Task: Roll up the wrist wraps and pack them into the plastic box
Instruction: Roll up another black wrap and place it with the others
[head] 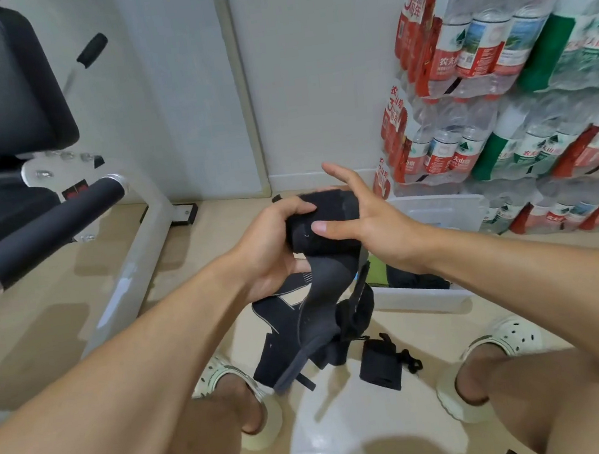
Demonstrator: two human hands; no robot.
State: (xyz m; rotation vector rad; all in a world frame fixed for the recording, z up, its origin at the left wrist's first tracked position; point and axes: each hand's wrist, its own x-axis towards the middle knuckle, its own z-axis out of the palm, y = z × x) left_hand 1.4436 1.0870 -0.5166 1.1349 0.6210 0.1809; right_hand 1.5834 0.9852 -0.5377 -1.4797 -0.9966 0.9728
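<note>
Above the floor, between the knees, the left hand grips a half-rolled black wrist wrap; the right hand presses it with straight fingers. Its tail hangs down. Beside lies the plastic box.

The plastic box sits right of centre on the floor, its open top free from above. Stacked water bottle packs wall off its far and right sides. A bench frame blocks the left. Loose black wraps lie just near of the box.
</note>
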